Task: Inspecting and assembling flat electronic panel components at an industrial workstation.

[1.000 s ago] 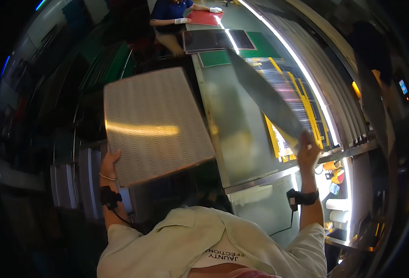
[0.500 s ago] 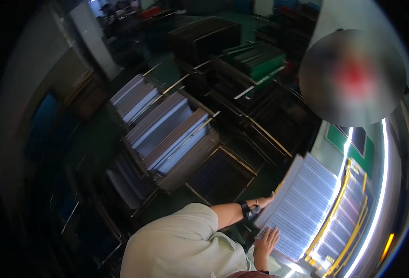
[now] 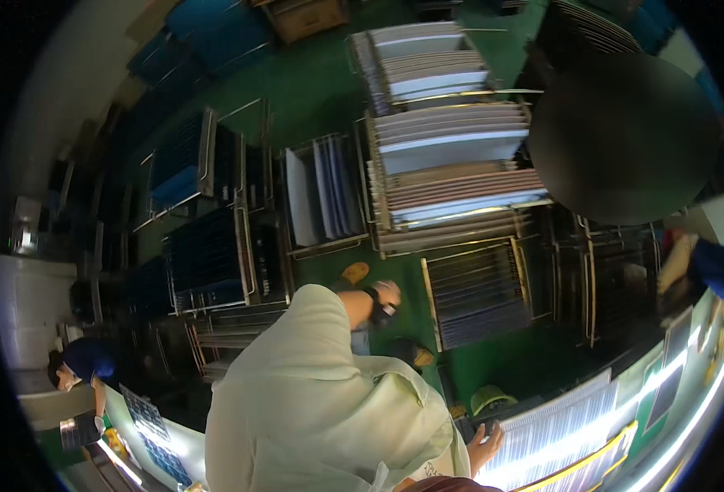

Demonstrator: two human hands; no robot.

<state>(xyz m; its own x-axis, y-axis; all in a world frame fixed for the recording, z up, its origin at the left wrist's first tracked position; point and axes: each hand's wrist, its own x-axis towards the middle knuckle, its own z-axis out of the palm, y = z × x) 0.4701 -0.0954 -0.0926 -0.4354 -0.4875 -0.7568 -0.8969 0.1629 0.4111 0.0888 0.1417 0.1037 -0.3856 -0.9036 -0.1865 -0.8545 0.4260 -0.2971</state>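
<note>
My left hand [image 3: 389, 293], with a dark band at the wrist, hangs away from the bench over the green floor. It is blurred, and I cannot tell how its fingers are set; no held thing shows. At the lower right, my right hand [image 3: 485, 447] is at the near left edge of a pale panel with fine rows of marks [image 3: 554, 430], its fingers apart. Bright light glares across the panel, which lies on the lit bench. Along its lower side runs a yellow-edged frame [image 3: 579, 463], partly cut off by the picture's edge.
Racks of upright boards [image 3: 460, 139] stand ahead, with a low slotted rack [image 3: 476, 291] nearer. Further racks [image 3: 206, 254] stand left. A green rounded thing [image 3: 490, 399] sits by the bench. Other people are at the far left [image 3: 91, 361] and far right [image 3: 710, 266].
My view has swung left, bringing the racks to the middle. My left hand has come off the panel and moved away from the bench. My right hand stays at the panel's edge.
</note>
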